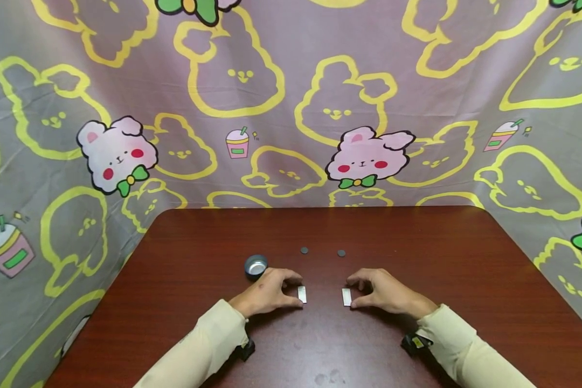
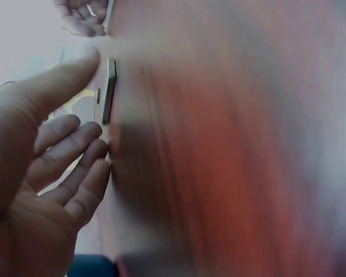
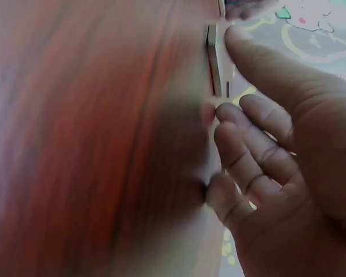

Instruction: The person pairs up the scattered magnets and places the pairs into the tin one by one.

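Note:
Two small flat white rectangular pieces lie on the brown table in the head view. My left hand (image 1: 274, 291) rests beside the left white piece (image 1: 302, 295), thumb near one end and fingers loosely bent toward the other. Its fingers appear apart from the piece (image 2: 109, 92) in the left wrist view. On the other side my right hand (image 1: 382, 291) stands around the right white piece (image 1: 346, 297) in a mirrored pose. A gap shows between the right thumb and fingers, with that piece (image 3: 214, 60) lying just beyond them. Neither hand grips anything visible.
Two small dark discs, a left one (image 1: 304, 250) and a right one (image 1: 341, 253), lie farther back on the table (image 1: 407, 231). A round dark tin (image 1: 256, 267) with a silvery inside sits behind the left hand. Patterned cloth (image 1: 291, 129) hangs around the table.

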The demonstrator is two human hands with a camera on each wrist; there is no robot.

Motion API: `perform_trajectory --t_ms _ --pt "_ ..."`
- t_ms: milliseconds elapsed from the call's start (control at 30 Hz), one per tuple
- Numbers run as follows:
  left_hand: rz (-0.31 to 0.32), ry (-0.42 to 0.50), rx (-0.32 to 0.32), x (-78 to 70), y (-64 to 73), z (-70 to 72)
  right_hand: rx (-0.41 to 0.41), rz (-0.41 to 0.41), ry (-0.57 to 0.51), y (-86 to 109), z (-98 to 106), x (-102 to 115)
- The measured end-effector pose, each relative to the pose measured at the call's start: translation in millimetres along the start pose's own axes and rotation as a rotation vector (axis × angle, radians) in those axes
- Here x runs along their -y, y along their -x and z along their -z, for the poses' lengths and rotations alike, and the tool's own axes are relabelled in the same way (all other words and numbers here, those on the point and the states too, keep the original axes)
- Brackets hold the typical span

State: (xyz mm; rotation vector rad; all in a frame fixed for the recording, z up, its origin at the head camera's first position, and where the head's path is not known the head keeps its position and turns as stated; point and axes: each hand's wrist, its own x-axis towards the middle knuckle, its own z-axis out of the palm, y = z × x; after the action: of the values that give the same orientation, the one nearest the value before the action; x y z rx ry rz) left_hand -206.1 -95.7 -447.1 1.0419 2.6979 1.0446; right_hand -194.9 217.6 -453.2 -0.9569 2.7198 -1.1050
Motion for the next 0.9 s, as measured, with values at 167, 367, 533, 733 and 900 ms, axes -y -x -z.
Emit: perform_trajectory --t_ms 167,367,533,733,900 --pt "0.001 -0.007 -0.027 3.2 -1.1 -6.5 -0.013 0.037 0.009 -2.0 -5 2" --pt "0.021 0.020 -0.038 4.4 -1.0 -8.7 -0.012 0.028 -0.014 -3.4 -7 4" --pt "0.029 0.038 -0.046 6.5 -2.7 -10.5 -0.021 0.016 -0.011 -6.2 -9 5" --pt "0.021 0.044 -0.056 6.5 -6.2 -13.9 -0.025 0.010 -0.009 -11.2 -13 9" --pt "0.028 0.036 -0.049 2.9 -9.6 -15.7 -0.022 0.010 -0.003 -16.2 -16 11"
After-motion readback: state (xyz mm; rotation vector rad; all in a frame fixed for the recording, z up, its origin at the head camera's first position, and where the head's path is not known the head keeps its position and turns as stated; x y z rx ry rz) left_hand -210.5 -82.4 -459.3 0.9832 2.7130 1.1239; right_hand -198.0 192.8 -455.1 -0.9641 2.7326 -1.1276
